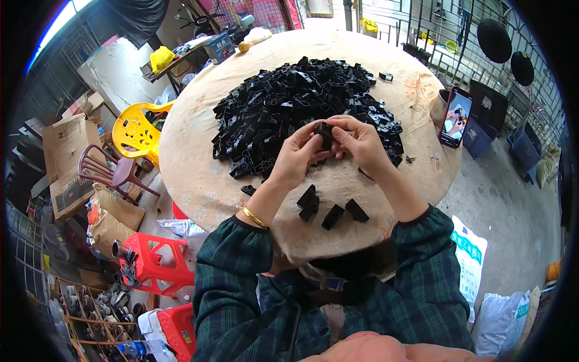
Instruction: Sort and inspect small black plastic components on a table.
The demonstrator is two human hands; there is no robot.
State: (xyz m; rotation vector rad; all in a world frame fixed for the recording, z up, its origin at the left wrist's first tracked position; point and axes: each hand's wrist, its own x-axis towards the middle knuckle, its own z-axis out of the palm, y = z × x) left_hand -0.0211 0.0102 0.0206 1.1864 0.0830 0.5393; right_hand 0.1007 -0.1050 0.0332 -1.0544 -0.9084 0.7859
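Between my two hands, just above the cloth-covered round table (199, 175), is a small black plastic part (324, 134). My left hand (297, 154) grips it from the left, thumb and fingers pressed against it. From the other side my right hand (360, 143) pinches the same part. A large heap of similar black plastic parts (283, 96) lies right behind my hands. Nearer to me, several loose black parts (333, 216) rest on the cloth. My fingers partly cover the held part, so its exact kind cannot be made out.
A phone (455, 117) stands upright at the table's right edge beside a beige pot (439, 107). One single part (386, 76) lies apart at the back right. Left of the table are a yellow chair (137, 131), a brown chair (114, 172) and a red stool (158, 262). White sacks (497, 320) stand at right.
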